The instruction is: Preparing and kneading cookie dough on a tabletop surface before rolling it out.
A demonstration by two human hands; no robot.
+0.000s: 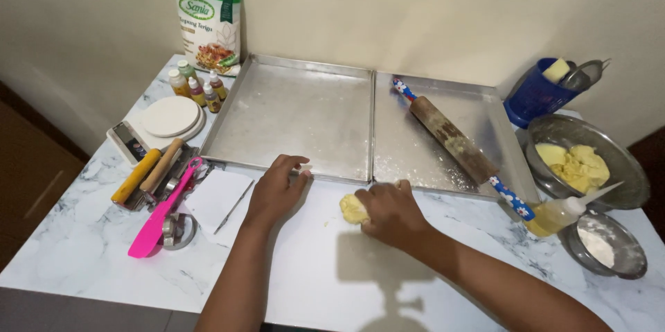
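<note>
A pink spatula (161, 213) lies at the far left on the marble table (76, 249), and a green-and-white flour bag (207, 20) leans on the wall behind. My left hand (275, 190) rests loosely spread on the near rim of the left metal tray (294, 114). My right hand (391, 213) cups the soft yellow dough (352, 208), a lump with no clear long axis, just before the trays. A wooden rolling pin (454, 141) slants across the right tray (443, 131).

Both forearms are bare up to the frame edge, no sleeves showing. The left hand (276, 190) and right hand (392, 213) seem ringless, without gloves or watch.
</note>
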